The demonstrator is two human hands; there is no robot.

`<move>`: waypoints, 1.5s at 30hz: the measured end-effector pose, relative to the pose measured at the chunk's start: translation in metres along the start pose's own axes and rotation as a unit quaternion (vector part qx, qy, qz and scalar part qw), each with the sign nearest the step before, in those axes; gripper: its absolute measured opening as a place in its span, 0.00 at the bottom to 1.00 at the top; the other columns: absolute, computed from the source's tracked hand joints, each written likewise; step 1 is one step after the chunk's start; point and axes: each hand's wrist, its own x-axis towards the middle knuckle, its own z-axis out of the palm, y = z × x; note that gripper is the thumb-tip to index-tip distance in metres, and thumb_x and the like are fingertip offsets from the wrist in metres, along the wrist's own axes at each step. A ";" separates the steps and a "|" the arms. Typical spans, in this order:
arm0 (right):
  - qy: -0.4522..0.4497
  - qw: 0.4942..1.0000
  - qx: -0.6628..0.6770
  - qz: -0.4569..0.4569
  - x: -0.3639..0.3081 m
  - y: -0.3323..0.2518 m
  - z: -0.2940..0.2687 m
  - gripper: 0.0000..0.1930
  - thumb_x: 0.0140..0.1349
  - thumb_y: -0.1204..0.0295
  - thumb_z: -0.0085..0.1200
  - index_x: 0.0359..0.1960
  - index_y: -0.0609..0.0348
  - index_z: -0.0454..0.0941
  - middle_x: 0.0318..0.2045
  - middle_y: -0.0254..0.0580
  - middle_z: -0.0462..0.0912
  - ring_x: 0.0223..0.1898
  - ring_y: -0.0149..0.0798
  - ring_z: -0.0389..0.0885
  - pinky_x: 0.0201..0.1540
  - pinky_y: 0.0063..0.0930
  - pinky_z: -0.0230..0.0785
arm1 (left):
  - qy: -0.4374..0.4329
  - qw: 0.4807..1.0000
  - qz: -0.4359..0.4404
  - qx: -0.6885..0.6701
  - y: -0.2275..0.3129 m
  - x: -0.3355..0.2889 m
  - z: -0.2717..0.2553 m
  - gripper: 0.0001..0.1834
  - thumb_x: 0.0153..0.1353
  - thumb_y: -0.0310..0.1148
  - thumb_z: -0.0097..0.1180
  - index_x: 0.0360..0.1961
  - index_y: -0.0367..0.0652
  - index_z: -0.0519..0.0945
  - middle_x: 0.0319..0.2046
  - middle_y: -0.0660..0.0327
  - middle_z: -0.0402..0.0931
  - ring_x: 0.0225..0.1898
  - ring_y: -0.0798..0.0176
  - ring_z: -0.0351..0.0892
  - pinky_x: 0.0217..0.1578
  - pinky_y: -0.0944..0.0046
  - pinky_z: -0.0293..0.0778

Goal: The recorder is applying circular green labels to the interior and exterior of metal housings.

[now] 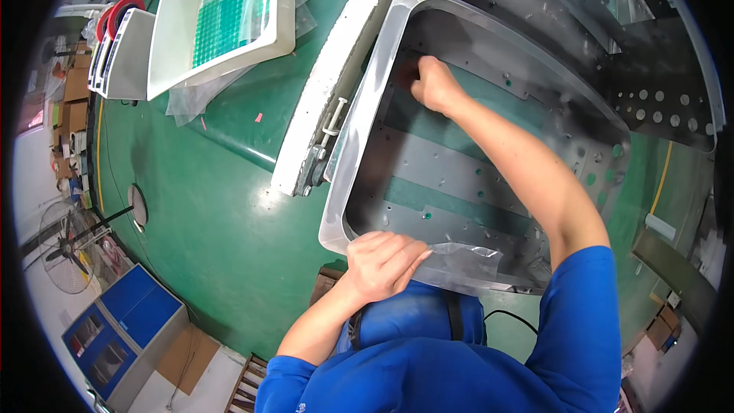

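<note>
In front of me is a large grey metal bin-like frame (358,149) with rounded corners. Its inside shows grey panels dotted with small holes, and green shows between them. My right hand (436,86) reaches down inside it near the far left corner, fingers curled into a fist. Beside that fist is a dark reddish patch, too dim to make out; what the fingers hold is hidden. At the near left corner my left hand (382,264) is closed at the rim, gripping a clear plastic bag (462,261) that stretches rightward along the near edge.
A white tub (222,69) with a green gridded sheet (227,8) and clear bags stands at the upper left, near a chipped white beam (329,69). Dark perforated metal (665,107) lies right. A fan (69,248) and blue cabinet (126,329) stand lower left.
</note>
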 end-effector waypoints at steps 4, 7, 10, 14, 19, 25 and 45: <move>-0.063 0.997 -0.054 0.011 0.016 0.007 0.008 0.12 0.48 0.70 0.54 0.30 0.68 0.77 0.34 0.55 0.78 0.41 0.52 0.76 0.41 0.37 0.69 | -0.011 1.000 0.016 0.008 -0.003 -0.002 0.000 0.09 0.39 0.25 0.63 0.24 0.41 0.77 0.18 0.64 0.73 0.15 0.67 0.70 0.14 0.71 0.60; -0.074 0.995 -0.058 0.013 0.018 0.003 0.006 0.12 0.49 0.67 0.54 0.33 0.63 0.78 0.35 0.53 0.79 0.42 0.50 0.76 0.41 0.36 0.69 | -0.028 0.999 0.019 0.004 -0.004 -0.004 -0.001 0.09 0.39 0.25 0.63 0.24 0.41 0.77 0.18 0.64 0.73 0.15 0.68 0.70 0.14 0.71 0.60; -0.084 0.993 -0.080 0.027 0.016 -0.003 0.003 0.11 0.51 0.65 0.53 0.35 0.53 0.79 0.37 0.47 0.79 0.42 0.46 0.76 0.41 0.35 0.69 | -0.034 0.999 0.021 -0.001 -0.006 -0.005 -0.002 0.09 0.39 0.26 0.63 0.24 0.42 0.77 0.18 0.65 0.73 0.15 0.68 0.69 0.14 0.71 0.61; -0.093 0.989 -0.106 0.033 0.013 -0.013 -0.001 0.10 0.51 0.65 0.52 0.36 0.43 0.80 0.37 0.40 0.79 0.43 0.43 0.76 0.40 0.33 0.70 | -0.036 0.999 0.020 -0.002 -0.005 -0.004 -0.003 0.08 0.39 0.26 0.63 0.24 0.42 0.77 0.19 0.65 0.74 0.16 0.68 0.70 0.15 0.72 0.61; -0.086 0.991 -0.104 0.010 0.013 -0.011 -0.001 0.09 0.50 0.67 0.51 0.34 0.41 0.80 0.36 0.38 0.80 0.42 0.43 0.77 0.40 0.33 0.70 | -0.041 0.999 0.022 -0.005 -0.005 -0.004 -0.003 0.09 0.39 0.26 0.63 0.24 0.42 0.77 0.19 0.65 0.74 0.16 0.68 0.70 0.15 0.72 0.61; -0.069 0.993 -0.100 0.010 0.013 -0.011 0.000 0.09 0.49 0.68 0.51 0.32 0.41 0.80 0.35 0.39 0.80 0.41 0.44 0.77 0.40 0.35 0.69 | -0.035 0.999 0.024 -0.006 -0.006 -0.005 -0.002 0.09 0.38 0.26 0.64 0.24 0.42 0.78 0.19 0.65 0.74 0.16 0.68 0.70 0.15 0.72 0.60; -0.030 0.992 -0.126 -0.003 0.007 -0.017 0.002 0.10 0.50 0.66 0.50 0.30 0.53 0.81 0.35 0.46 0.80 0.40 0.46 0.78 0.39 0.36 0.70 | -0.031 0.999 0.021 -0.004 -0.006 -0.004 -0.001 0.10 0.38 0.26 0.64 0.25 0.43 0.78 0.19 0.66 0.74 0.17 0.69 0.70 0.15 0.73 0.60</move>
